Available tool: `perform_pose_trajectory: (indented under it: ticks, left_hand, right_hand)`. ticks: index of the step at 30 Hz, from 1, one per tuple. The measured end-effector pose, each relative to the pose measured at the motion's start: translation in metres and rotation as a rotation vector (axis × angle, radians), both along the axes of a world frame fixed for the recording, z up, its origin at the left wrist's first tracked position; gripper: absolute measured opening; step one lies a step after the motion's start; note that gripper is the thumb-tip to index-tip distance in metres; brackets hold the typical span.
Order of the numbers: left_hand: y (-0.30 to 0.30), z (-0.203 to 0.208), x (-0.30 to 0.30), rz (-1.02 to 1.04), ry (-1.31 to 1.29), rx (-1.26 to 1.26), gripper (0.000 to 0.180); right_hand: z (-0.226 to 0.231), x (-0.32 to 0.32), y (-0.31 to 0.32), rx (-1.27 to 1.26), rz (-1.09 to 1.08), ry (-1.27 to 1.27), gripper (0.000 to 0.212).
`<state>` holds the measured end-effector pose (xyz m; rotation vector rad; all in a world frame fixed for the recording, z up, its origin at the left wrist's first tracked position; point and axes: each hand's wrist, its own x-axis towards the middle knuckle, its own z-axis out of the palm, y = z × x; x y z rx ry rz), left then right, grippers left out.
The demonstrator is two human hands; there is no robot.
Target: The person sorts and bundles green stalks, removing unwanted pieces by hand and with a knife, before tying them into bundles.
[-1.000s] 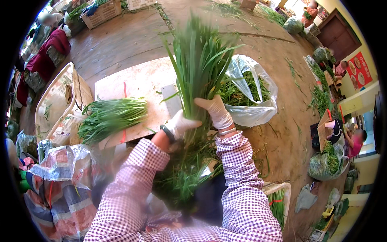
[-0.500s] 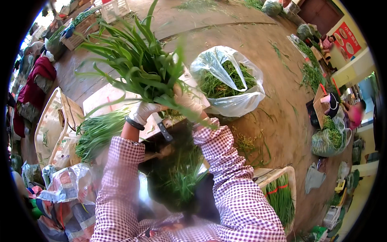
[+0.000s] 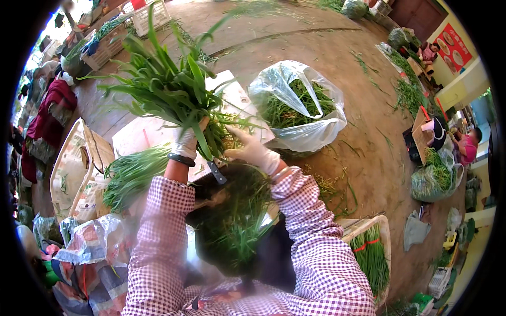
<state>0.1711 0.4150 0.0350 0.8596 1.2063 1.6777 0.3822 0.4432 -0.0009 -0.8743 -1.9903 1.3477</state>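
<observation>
My left hand, in a pale glove with a dark band at the wrist, is closed around a bunch of garlic chives. The long flat leaves fan up and away from me. Beside the base of the bunch, my gloved right hand has its fingers apart and holds nothing; its fingertips are close to the leaves. A knife's black handle juts over the near edge of the white board; its blade is hidden. More long green chives lie on the board's left side. Yellowish trimmings are scattered beside my right hand.
A clear plastic bag of green scraps stands right of the board. To the left is a cream crate. At the lower right a crate holds red-banded green bundles. A person sits far right.
My right hand has come away from the bunch and moved down and right, its fingers opening. The bunch has shifted slightly left and now stands in my left hand alone.
</observation>
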Motion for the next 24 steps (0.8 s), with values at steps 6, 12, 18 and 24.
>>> perform_pose_trajectory:
  ticks: [6, 12, 18, 24]
  left_hand:
    - [-0.010, 0.009, -0.007, 0.058, 0.132, 0.043, 0.018]
    - [-0.010, 0.008, -0.009, 0.011, 0.068, 0.014, 0.033]
    - [-0.010, 0.012, -0.016, 0.058, 0.063, 0.021, 0.032]
    - [-0.010, -0.001, -0.029, 0.118, -0.107, 0.040, 0.041]
  right_hand:
    - [0.000, 0.050, 0.027, -0.167, -0.410, -0.126, 0.021]
    - [-0.050, 0.024, 0.060, 0.233, -0.375, -0.473, 0.020]
    - [-0.032, 0.058, 0.070, -0.004, -0.461, -0.683, 0.028]
    - [-0.032, 0.169, 0.049, -0.734, -0.252, -0.082, 0.021]
